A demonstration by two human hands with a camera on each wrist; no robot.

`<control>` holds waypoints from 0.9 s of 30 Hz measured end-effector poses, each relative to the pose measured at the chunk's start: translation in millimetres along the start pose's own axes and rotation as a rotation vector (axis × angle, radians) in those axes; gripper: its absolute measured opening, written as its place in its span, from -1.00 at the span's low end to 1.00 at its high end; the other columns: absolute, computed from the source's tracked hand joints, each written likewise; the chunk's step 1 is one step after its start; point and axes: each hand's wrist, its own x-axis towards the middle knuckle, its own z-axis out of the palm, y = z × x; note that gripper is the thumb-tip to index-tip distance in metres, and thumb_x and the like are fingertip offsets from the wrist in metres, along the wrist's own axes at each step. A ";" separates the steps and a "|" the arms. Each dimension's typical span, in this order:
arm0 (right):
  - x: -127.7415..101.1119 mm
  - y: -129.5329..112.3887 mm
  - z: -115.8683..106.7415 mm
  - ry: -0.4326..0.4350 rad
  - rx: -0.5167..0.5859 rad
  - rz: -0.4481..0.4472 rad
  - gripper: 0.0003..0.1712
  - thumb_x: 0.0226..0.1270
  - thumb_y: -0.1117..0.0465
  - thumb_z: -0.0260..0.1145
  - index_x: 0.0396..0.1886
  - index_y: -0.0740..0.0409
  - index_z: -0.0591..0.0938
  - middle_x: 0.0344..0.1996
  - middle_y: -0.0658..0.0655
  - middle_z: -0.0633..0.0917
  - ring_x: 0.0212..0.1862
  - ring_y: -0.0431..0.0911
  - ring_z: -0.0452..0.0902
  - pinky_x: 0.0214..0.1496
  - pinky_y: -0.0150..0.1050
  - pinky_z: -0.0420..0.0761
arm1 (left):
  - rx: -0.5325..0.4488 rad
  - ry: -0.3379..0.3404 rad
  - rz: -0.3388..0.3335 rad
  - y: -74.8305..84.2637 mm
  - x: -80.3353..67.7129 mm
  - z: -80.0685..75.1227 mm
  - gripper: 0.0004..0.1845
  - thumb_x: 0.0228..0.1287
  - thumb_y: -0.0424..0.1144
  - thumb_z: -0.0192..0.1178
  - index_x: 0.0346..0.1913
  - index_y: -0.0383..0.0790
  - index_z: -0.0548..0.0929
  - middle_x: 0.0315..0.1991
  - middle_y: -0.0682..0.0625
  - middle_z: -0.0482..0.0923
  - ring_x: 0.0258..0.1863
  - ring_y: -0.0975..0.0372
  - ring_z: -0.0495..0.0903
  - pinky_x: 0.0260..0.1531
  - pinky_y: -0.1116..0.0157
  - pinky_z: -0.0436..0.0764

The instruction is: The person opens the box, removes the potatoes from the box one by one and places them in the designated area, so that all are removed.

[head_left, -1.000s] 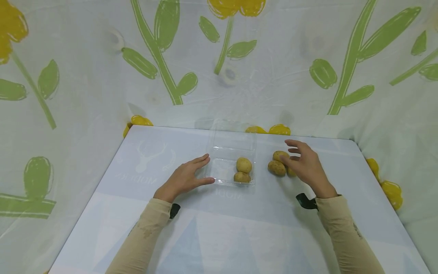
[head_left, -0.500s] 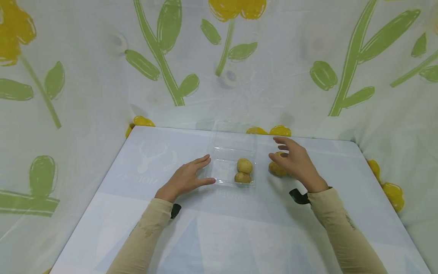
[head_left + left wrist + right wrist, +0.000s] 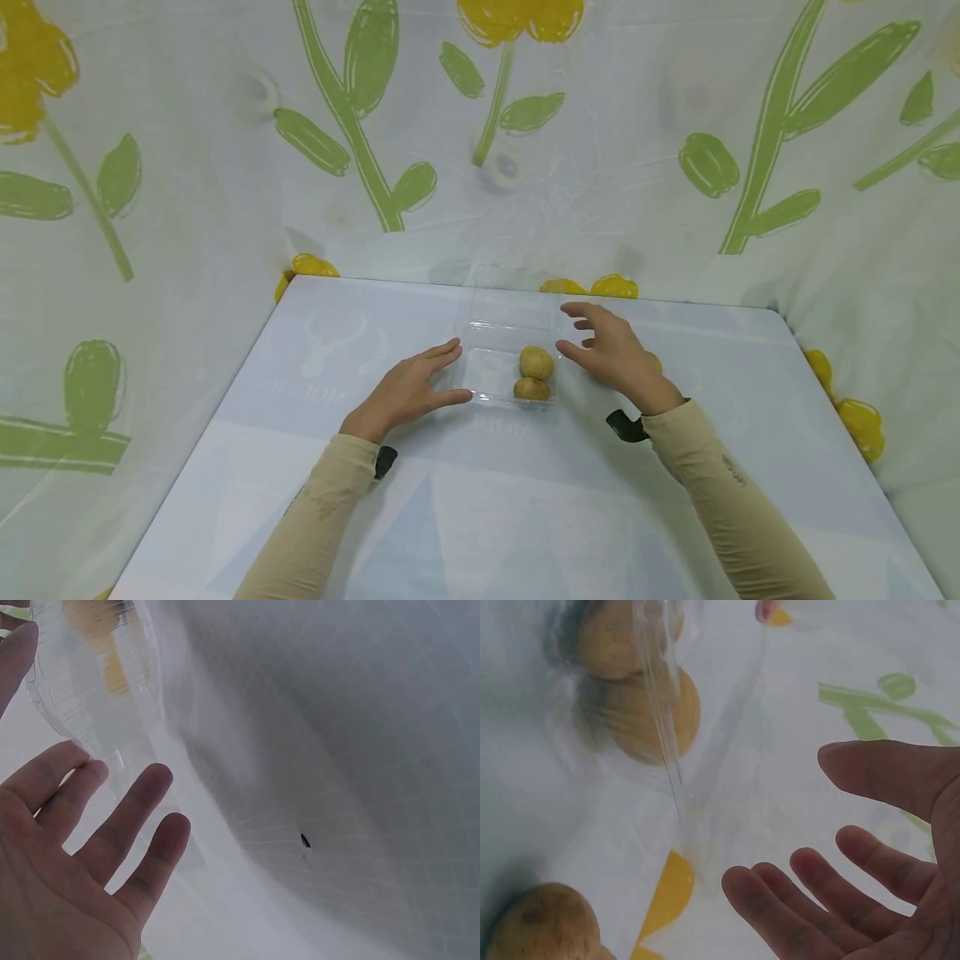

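A clear plastic clamshell box (image 3: pixel 491 371) stands with its lid (image 3: pixel 513 296) raised at the back. Inside its right part are two potatoes, a rounder pale one (image 3: pixel 536 363) and a browner one (image 3: pixel 532 389) in front. My left hand (image 3: pixel 405 387) rests at the box's left side, thumb and fingers spread along its edge. Over the box's right edge hovers my right hand (image 3: pixel 609 354), its fingers loosely bent and apart; the right wrist view shows nothing between them. Behind that hand, a bit of a loose potato (image 3: pixel 655 362) peeks out, and the right wrist view shows a brown-spotted potato (image 3: pixel 544 926).
The pale blue-white table (image 3: pixel 465 517) runs back to a hanging sheet (image 3: pixel 600 192) printed with flowers and green stems. Dark straps (image 3: pixel 627 426) show at both wrists.
My right hand has moved left from the loose potatoes to the box's right edge, carrying nothing that shows. My left hand stays at the box's left side. The two potatoes inside have not moved.
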 end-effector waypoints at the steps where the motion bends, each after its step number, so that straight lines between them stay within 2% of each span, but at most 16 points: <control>1: 0.5 -1.1 2.7 -0.006 -0.009 -0.014 -0.33 0.34 0.18 0.44 0.40 0.19 0.45 0.31 0.22 0.53 0.24 0.19 0.55 0.12 0.04 0.66 | -0.002 0.001 0.001 0.0 -0.1 -0.2 -0.07 0.21 0.24 0.38 0.54 -0.10 0.30 0.57 0.15 0.14 0.53 0.16 0.17 0.46 0.07 0.24; 4: 2.3 -4.1 11.0 -0.033 -0.043 -0.049 -0.32 0.34 0.19 0.45 0.41 0.20 0.46 0.30 0.24 0.54 0.23 0.21 0.54 0.09 0.05 0.66 | -0.008 0.001 0.002 -0.2 -0.3 -0.6 -0.07 0.21 0.23 0.38 0.54 -0.10 0.30 0.57 0.14 0.15 0.53 0.16 0.18 0.46 0.07 0.24; 12: 8.6 -6.8 31.8 -0.101 -0.109 -0.071 -0.40 0.35 0.15 0.45 0.34 0.16 0.52 0.25 0.24 0.58 0.17 0.21 0.57 0.04 0.01 0.67 | -0.015 0.003 -0.005 -0.5 -1.2 -0.5 -0.06 0.21 0.24 0.38 0.54 -0.13 0.31 0.57 0.15 0.15 0.53 0.16 0.18 0.46 0.06 0.24; 19: 14.6 -13.3 41.8 -0.162 -0.104 -0.084 -0.49 0.35 0.21 0.42 0.24 0.29 0.58 0.19 0.25 0.64 0.12 0.19 0.59 0.12 0.03 0.61 | -0.011 0.011 -0.007 -1.1 -2.3 -0.6 -0.05 0.20 0.27 0.38 0.54 -0.10 0.30 0.56 0.15 0.15 0.52 0.16 0.19 0.46 0.07 0.25; 21: 17.2 -15.8 44.2 -0.179 -0.129 -0.077 -0.51 0.35 0.22 0.39 0.23 0.31 0.59 0.16 0.27 0.65 0.06 0.14 0.59 0.14 0.02 0.60 | -0.014 0.015 -0.006 -0.8 -2.4 -0.3 -0.05 0.19 0.26 0.38 0.54 -0.11 0.31 0.56 0.14 0.15 0.52 0.15 0.19 0.45 0.06 0.26; 24: 21.2 -18.2 48.9 -0.199 -0.183 -0.063 -0.51 0.34 0.23 0.33 0.22 0.33 0.59 0.11 0.30 0.65 -0.13 0.06 0.57 0.08 -0.03 0.62 | -0.023 0.015 -0.005 -0.5 -2.1 0.0 -0.05 0.20 0.25 0.39 0.54 -0.13 0.32 0.57 0.12 0.16 0.52 0.14 0.19 0.45 0.05 0.26; 27: 23.7 -19.8 52.6 -0.219 -0.235 -0.037 -0.52 0.36 0.21 0.31 0.22 0.33 0.59 0.07 0.30 0.66 -0.23 0.02 0.51 0.01 -0.10 0.63 | -0.026 0.010 -0.007 -0.3 -1.9 0.0 -0.05 0.20 0.25 0.39 0.54 -0.12 0.31 0.57 0.12 0.15 0.53 0.15 0.19 0.45 0.05 0.26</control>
